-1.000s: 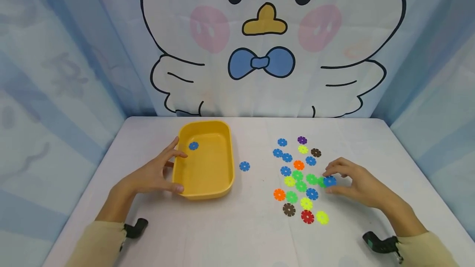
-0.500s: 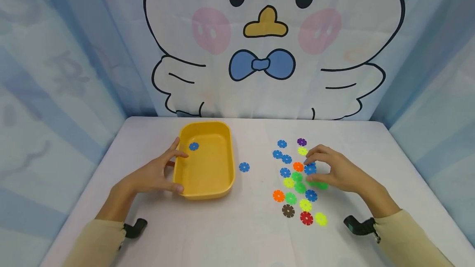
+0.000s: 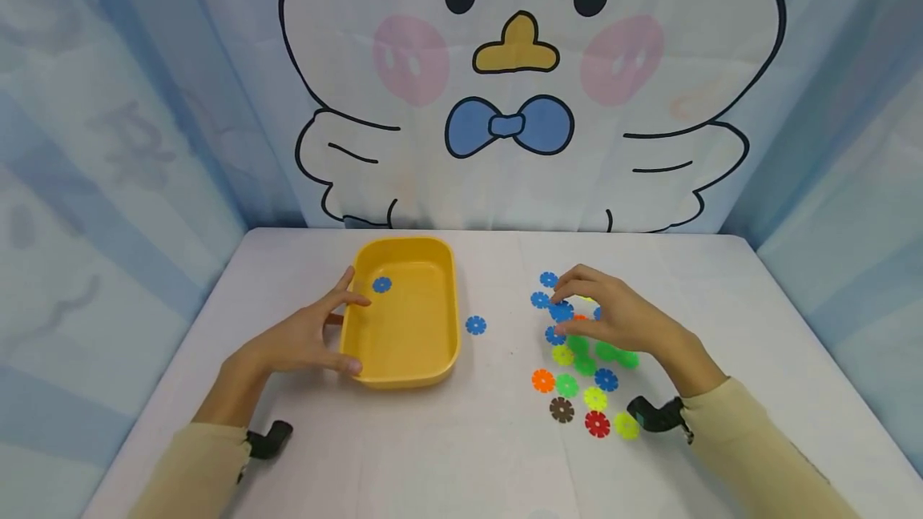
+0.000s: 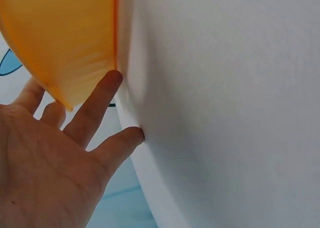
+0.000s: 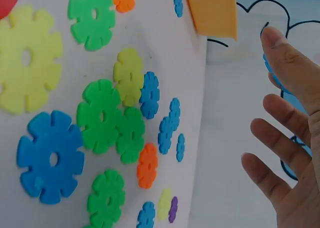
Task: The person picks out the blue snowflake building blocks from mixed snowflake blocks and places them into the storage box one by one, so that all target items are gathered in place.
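My right hand [image 3: 627, 315] pinches a blue notched snowflake disc [image 3: 562, 311] between thumb and fingers, above the scattered discs. In the right wrist view only a blue sliver of it shows behind the thumb. My left hand [image 3: 299, 339] holds the left side of a yellow tray [image 3: 450, 307], its thumb and one finger over the rim, other fingers outside the wall. A single blue disc [image 3: 382, 285] lies in the tray. Between tray and pile, another blue disc [image 3: 476, 325] lies on the table. Part of the pile is hidden beneath my right hand.
Several more snowflake discs lie flat on the white table [image 3: 447, 455]: green [image 3: 566, 385], orange [image 3: 543, 380], brown [image 3: 562, 409], red [image 3: 597, 424] and yellow [image 3: 594, 399]. A curtain [image 3: 519, 191] with a cartoon figure stands behind the table.
My right hand has carried the blue disc left across the pile from its right edge. My left hand and the tray have shifted very slightly right.
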Tool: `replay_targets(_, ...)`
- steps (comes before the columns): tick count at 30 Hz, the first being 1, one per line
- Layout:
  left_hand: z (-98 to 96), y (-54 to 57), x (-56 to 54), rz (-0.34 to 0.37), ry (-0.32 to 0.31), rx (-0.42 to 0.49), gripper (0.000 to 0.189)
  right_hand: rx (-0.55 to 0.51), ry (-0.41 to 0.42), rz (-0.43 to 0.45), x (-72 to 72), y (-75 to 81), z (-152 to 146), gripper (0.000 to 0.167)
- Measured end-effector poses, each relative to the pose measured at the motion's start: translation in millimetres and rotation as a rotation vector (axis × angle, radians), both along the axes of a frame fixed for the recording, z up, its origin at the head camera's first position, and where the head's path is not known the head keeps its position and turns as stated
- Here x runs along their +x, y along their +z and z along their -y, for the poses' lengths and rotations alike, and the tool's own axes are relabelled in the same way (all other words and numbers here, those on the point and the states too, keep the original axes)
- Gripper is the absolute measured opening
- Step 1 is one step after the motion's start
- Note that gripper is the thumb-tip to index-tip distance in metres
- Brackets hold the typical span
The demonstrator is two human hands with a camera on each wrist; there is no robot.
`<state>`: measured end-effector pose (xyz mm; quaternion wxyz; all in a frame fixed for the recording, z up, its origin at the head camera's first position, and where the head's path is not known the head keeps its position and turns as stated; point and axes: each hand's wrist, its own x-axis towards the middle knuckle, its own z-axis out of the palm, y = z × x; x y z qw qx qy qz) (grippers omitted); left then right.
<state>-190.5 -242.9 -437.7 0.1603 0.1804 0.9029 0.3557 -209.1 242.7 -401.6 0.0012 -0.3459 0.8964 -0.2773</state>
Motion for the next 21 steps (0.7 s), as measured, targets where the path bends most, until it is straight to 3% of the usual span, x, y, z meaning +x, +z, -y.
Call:
replay_targets(7,0.0,0.3,-0.8,0.009,-0.014,0.015,0.091,-0.049,0.056,0.001,-9.4,0.4,19,0.035)
replay_targets(21,-1.5,2.0,-0.7,0.012,0.016,-0.009,0.105,-0.074,0.117,-0.009,-28.8,9.7,61,0.035)
